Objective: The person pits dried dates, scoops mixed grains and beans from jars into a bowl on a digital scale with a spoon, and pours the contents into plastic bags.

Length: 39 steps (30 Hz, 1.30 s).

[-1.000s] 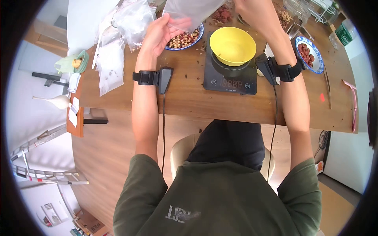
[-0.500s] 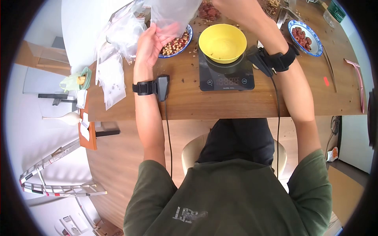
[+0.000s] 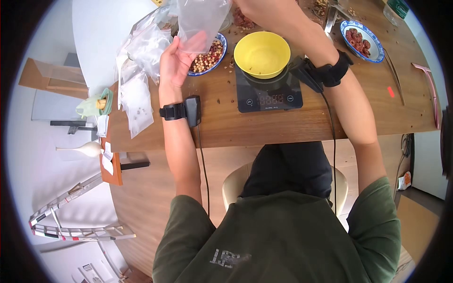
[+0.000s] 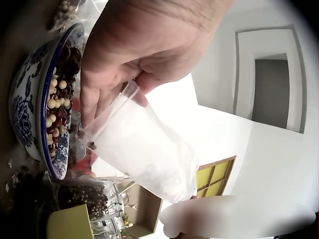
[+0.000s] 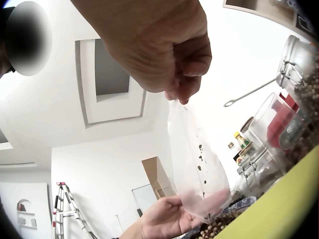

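Note:
A translucent zip bag hangs tilted above a blue-and-white bowl of mixed pale and dark red beans. My right hand pinches the bag's upper end; in the head view this hand is partly cut off at the top. My left hand is palm up at the bag's lower end, its extended fingers behind the film and seen through it. A few small dark bits cling inside the bag. Right of the bean bowl, a yellow bowl stands on a black digital scale.
More plastic bags lie at the table's left. A patterned bowl of dark red pieces stands at the right, near a green-labelled container. Clip-top jars stand at the back. Small crumbs dot the wooden table.
The head view has shifted. Both hands have moved left with the bag, which now hangs steeper and closer over the bean bowl. The right hand has kept its pinch.

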### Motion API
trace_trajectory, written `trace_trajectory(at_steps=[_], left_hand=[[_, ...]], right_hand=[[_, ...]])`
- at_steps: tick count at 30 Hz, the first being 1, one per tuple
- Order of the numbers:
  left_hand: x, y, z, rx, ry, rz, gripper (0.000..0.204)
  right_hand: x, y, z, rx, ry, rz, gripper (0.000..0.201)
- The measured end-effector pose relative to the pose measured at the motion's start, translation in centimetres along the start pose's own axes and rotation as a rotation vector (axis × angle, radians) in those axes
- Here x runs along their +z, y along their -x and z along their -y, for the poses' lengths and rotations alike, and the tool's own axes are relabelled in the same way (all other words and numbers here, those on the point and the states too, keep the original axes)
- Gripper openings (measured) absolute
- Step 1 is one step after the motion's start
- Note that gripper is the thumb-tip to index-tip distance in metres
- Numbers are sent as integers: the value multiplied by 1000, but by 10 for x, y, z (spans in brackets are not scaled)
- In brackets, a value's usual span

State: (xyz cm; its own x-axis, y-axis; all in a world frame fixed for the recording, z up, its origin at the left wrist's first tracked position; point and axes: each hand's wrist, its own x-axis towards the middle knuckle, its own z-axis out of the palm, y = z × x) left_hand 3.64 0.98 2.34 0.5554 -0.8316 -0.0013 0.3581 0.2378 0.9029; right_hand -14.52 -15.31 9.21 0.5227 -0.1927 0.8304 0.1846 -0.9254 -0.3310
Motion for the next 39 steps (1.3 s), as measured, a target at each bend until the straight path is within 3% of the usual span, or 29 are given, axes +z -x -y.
trace_trajectory(at_steps=[12,16,20,27,29,34,39], left_hand=[[-3,-3,1,28,259,141,48],[-4,-5,1,55,279,118,46],[-13,-11,4,177,191,34,34],[-16,-14,2,363,131,-30,9],[-16,-13,-7,374,128,-43,4],[-23,6,-56,598,50,-13,10],[-21,63,-136,772,-363,-173,23]], right_hand=[[-3,-2,1,6,15,0,17],[-2,-2,0,-30,31,-10,18],[-3,-5,2,-48,3,-28,16],[-23,-12,23,-89,-31,167,17],[-30,-13,29,-94,-72,230,18],[-55,-10,36,-43,-121,490,19],[-66,-7,37,42,-155,457,19]])
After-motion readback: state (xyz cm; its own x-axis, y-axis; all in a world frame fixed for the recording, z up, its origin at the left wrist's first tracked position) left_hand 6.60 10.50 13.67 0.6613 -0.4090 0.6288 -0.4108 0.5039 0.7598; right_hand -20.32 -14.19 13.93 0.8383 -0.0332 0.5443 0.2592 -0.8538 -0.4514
